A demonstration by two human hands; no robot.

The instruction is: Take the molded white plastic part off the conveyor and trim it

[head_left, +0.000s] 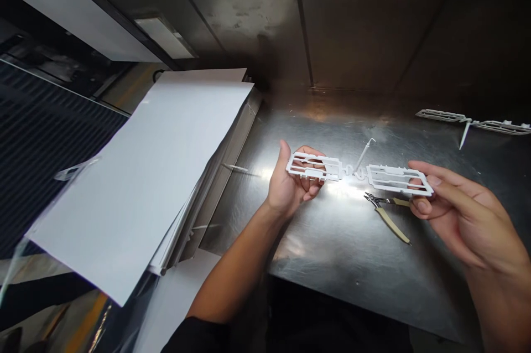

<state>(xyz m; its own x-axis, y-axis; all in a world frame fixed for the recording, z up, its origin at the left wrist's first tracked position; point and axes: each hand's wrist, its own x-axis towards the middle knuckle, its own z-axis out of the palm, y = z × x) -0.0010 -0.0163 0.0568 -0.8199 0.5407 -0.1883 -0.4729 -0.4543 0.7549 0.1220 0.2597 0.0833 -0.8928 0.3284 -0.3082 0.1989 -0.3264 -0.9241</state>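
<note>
Now the white twin frame is held above the desk — cradled at nine o'clock by the left hand, fingers curled, pinched at three by the right hand — presumably against sagging.

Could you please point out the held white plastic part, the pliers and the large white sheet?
Held white plastic part (360,174): head view, on the joining piece between its two frames.
Pliers (389,222): head view, on the lower pale handle.
Large white sheet (149,170): head view, on its middle.
</note>
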